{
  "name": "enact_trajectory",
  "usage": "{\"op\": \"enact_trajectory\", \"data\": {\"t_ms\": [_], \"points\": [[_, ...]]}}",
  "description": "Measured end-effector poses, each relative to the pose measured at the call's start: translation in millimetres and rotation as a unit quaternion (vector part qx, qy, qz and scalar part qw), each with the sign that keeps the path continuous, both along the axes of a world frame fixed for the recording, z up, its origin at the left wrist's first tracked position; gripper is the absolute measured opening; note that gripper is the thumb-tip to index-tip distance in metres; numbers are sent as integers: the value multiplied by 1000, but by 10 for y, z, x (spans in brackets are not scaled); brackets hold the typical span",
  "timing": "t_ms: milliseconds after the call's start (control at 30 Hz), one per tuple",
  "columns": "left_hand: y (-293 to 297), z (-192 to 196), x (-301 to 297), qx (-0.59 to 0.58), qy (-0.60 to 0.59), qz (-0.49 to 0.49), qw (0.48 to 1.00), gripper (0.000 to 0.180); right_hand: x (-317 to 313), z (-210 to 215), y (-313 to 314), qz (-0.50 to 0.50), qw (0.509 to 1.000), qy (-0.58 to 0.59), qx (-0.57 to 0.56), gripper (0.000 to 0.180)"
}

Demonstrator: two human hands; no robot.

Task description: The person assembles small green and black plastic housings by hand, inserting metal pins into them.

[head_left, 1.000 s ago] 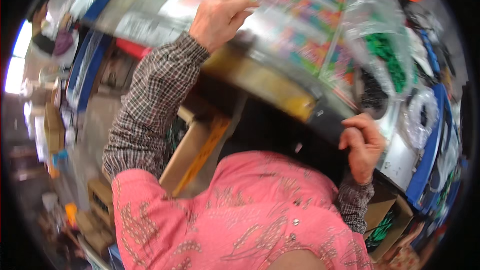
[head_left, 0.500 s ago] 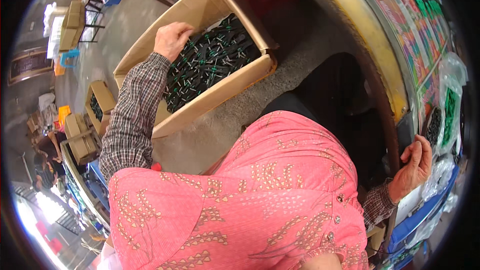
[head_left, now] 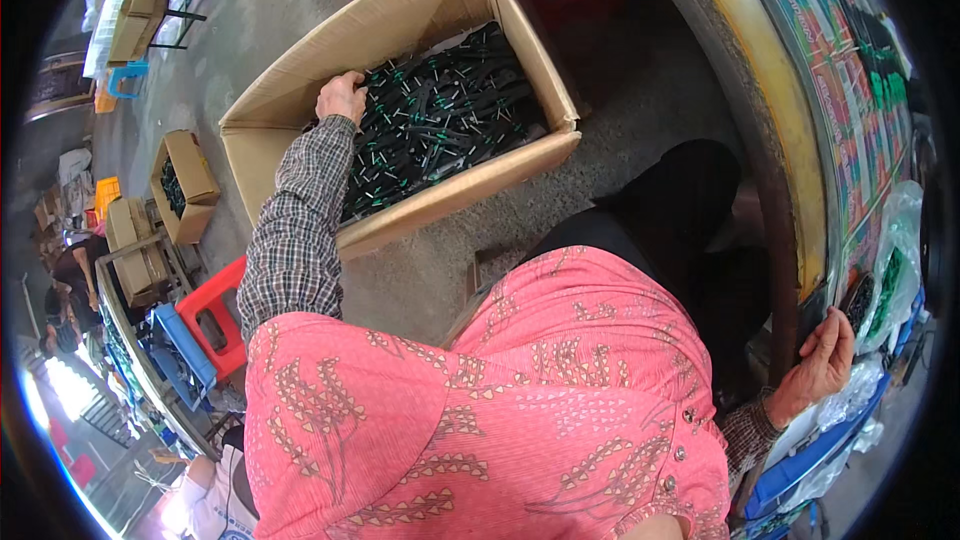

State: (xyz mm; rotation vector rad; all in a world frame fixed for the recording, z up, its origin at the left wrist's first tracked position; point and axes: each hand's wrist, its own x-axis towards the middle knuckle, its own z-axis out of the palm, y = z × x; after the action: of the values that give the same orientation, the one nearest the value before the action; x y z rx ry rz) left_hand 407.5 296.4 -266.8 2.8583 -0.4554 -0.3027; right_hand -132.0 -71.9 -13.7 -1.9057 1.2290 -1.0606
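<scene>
A large open cardboard box (head_left: 420, 215) stands in front of me, holding a heap of small black parts (head_left: 450, 110) with green bits and short metal pins. Inside it, at the heap's left edge, is my left hand (head_left: 342, 98), its fingers bent down toward the parts. Its fingertips are partly hidden, so whatever they grip does not show. Far to the right, my right hand (head_left: 818, 365) is at the edge of the worktable, beside a clear plastic bag (head_left: 895, 250) with green pieces. Its fingers are curled together, and I cannot make out anything in them.
The curved worktable (head_left: 775, 120) bounds the right side, with printed colourful cards (head_left: 835, 70) on it. Smaller cardboard boxes (head_left: 187, 180) and a red plastic stool (head_left: 215, 315) stand to the left. Another person (head_left: 215, 485) is at the lower left.
My left hand has sunk lower into the box, onto the left edge of the heap. My view has shifted, so the red stool and a nearby person now show. The right hand stays at the table edge.
</scene>
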Motion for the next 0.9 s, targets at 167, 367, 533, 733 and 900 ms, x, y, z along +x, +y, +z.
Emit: {"op": "enact_trajectory", "data": {"t_ms": [167, 367, 533, 733, 900], "points": [[-151, -171, -24, 73, -126, -55, 988, 32, 68, 16, 49, -16, 999, 39, -5, 16], [-241, -405, 53, 143, -207, -145, 957, 18, 110, 10, 67, -29, 997, 65, -9, 16], [-283, -471, 124, 185, -242, -173, 937, 11, 142, 13, 80, -46, 996, 80, -15, 15], [-247, -482, 138, 214, -221, -183, 934, 9, 201, 27, 110, -50, 995, 87, -24, 15], [-253, -388, 141, 207, -228, -182, 934, 8, 158, 7, 110, -48, 995, 81, -27, 14]]}}
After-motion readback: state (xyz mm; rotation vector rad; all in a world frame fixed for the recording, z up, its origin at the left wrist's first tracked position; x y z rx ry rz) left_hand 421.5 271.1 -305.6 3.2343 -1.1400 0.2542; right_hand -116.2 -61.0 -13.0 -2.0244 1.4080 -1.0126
